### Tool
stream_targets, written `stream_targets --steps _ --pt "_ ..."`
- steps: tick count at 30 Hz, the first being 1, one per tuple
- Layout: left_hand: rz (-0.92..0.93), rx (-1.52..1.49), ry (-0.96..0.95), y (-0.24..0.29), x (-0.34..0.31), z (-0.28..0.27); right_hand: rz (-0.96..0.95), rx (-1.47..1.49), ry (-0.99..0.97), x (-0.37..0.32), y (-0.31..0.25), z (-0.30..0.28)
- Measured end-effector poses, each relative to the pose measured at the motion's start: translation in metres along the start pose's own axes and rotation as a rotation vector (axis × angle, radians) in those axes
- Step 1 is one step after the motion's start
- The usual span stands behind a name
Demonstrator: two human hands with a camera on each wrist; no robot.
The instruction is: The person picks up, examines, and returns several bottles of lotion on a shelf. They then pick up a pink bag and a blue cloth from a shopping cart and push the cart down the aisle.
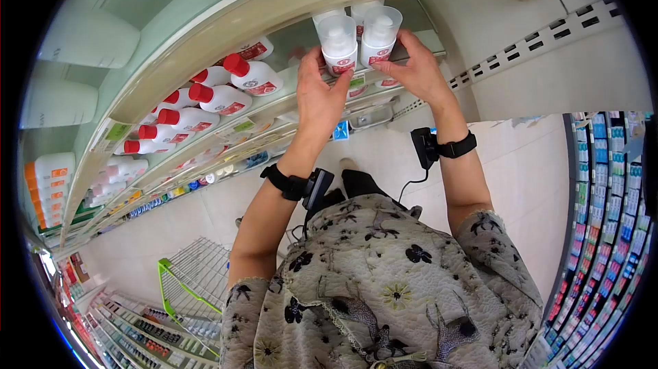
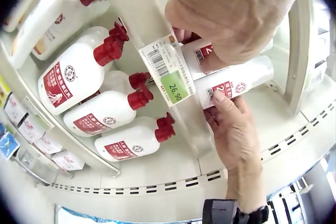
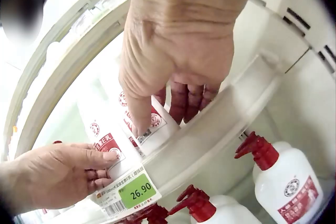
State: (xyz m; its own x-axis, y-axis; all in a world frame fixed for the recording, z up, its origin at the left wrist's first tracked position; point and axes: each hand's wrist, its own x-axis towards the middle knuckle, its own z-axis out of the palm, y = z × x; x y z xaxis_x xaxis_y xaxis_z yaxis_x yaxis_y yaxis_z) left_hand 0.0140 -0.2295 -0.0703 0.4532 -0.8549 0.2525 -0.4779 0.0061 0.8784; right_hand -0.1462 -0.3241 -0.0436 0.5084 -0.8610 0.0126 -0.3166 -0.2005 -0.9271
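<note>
Two white bottles with clear caps and red labels stand side by side at a shelf's front edge. My left hand (image 1: 321, 98) grips the left bottle (image 1: 338, 45), thumb on its label. Around the right bottle (image 1: 379, 37) curl the thumb and fingers of my right hand (image 1: 419, 74). In the left wrist view the right hand (image 2: 236, 134) pinches its bottle (image 2: 236, 81) just behind a 26.90 price tag (image 2: 168, 71). The right wrist view has the left hand (image 3: 58, 176) on the other bottle (image 3: 107, 145). More white bottles stand partly hidden behind these two.
Red-capped white bottles (image 1: 223, 100) line the shelf to the left, and red pump bottles (image 2: 73, 79) stand one level below. A perforated metal upright (image 1: 534, 47) borders the right side. Lower left is a wire cart (image 1: 195, 276) with green trim; stocked shelves (image 1: 603, 218) stand far right.
</note>
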Motion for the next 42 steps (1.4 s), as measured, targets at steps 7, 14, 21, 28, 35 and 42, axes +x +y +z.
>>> stream_targets --steps 7,14,21,28,35,42 --pt "0.108 0.067 0.050 0.012 -0.031 -0.022 -0.327 -0.071 0.207 -0.021 0.020 -0.001" --pt "-0.211 0.091 -0.029 -0.009 -0.158 -0.115 -0.099 -0.300 -0.462 -0.123 0.120 0.048" --pt "-0.565 0.047 0.451 -0.003 -0.283 -0.149 -0.136 -0.735 -1.249 -0.154 0.128 0.103" --pt "-0.501 0.129 0.674 0.003 -0.321 -0.128 -0.495 -0.866 -1.281 -0.133 0.107 0.165" --pt "-0.585 0.165 0.979 0.040 -0.381 -0.115 -0.661 -0.869 -1.615 -0.149 0.082 0.209" --pt "-0.800 0.893 1.316 0.086 -0.476 -0.134 -0.839 -0.862 -1.524 -0.129 0.070 0.250"
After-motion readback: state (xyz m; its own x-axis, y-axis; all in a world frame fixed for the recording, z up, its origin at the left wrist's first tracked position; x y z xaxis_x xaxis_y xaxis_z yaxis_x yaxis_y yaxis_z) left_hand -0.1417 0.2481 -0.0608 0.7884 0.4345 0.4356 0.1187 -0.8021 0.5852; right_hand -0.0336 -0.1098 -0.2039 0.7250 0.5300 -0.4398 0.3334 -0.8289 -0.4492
